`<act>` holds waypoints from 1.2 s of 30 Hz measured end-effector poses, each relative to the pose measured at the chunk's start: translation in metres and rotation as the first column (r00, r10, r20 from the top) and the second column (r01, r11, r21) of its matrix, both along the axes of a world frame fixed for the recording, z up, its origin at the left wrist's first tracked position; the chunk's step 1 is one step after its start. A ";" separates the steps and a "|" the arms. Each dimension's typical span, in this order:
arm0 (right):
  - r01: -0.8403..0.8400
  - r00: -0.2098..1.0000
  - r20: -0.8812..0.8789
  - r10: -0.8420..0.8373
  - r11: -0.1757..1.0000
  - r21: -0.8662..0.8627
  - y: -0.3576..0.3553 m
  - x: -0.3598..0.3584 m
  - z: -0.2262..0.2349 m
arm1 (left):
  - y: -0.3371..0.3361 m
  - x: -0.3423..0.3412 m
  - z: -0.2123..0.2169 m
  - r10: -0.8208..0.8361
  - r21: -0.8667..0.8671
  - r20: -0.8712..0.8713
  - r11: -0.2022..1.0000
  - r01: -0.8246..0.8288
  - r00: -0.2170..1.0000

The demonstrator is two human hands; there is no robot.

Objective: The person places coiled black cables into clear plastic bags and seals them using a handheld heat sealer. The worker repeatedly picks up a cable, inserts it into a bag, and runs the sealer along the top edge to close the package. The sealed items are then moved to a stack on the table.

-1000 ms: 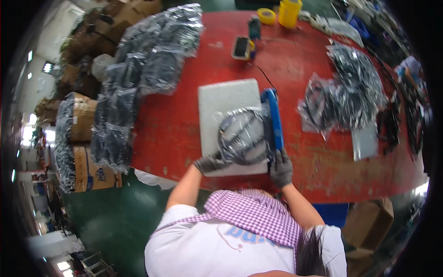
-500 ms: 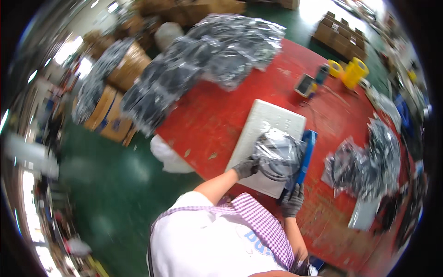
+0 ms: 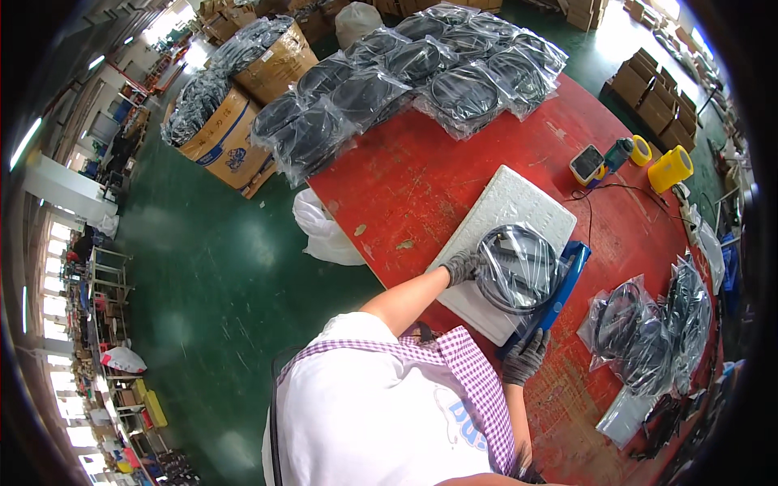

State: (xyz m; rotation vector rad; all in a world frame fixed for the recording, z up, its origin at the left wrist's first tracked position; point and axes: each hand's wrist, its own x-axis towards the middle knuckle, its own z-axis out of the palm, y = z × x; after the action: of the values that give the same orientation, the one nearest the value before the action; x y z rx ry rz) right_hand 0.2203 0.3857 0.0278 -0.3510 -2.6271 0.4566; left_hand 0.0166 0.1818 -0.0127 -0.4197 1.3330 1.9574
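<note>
A clear plastic bag with a coiled black cable [image 3: 519, 269] lies on a white foam board [image 3: 506, 215] on the red table [image 3: 413, 186]. My left hand [image 3: 462, 266], in a grey glove, grips the bag's left edge. My right hand [image 3: 525, 359], also gloved, is closed on the near end of a blue bar-shaped sealing tool [image 3: 559, 287] that runs along the board's right side. The bag's right edge lies against the blue bar.
Several bagged cable coils are heaped at the table's far end [image 3: 421, 73] and at its right [image 3: 656, 332]. Cardboard boxes of bagged cables [image 3: 235, 138] stand on the green floor at left. A yellow tape roll [image 3: 671, 168] and a small meter [image 3: 587, 165] sit beyond the board.
The view has swung left and tilted, so the table now runs diagonally. Both hands keep the same hold on the bag and the blue tool.
</note>
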 end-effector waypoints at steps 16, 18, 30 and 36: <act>-0.075 0.997 -0.005 0.076 0.973 -0.219 0.005 -0.006 0.038 | -0.008 -0.017 0.010 -0.208 0.053 0.004 0.977 0.207 0.978; 0.028 0.999 0.013 -0.031 0.569 -0.822 0.018 -0.005 0.063 | -0.005 -0.012 0.021 -0.224 0.137 -0.189 0.958 0.251 0.956; 0.285 0.754 0.429 -0.498 -0.340 -0.896 0.112 0.108 -0.010 | -0.191 -0.012 -0.029 0.078 -0.090 -0.153 0.992 -0.092 0.985; 0.216 0.613 0.586 -0.530 -0.602 -0.769 0.167 0.087 -0.081 | -0.243 -0.013 -0.080 0.215 -0.395 0.077 0.903 -0.168 0.973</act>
State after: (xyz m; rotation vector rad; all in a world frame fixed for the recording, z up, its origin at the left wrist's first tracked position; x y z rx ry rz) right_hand 0.3077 0.5527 -0.0532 -1.7757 -0.5908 2.1000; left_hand 0.0036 -0.0610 -0.0927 -0.8752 1.6544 1.7835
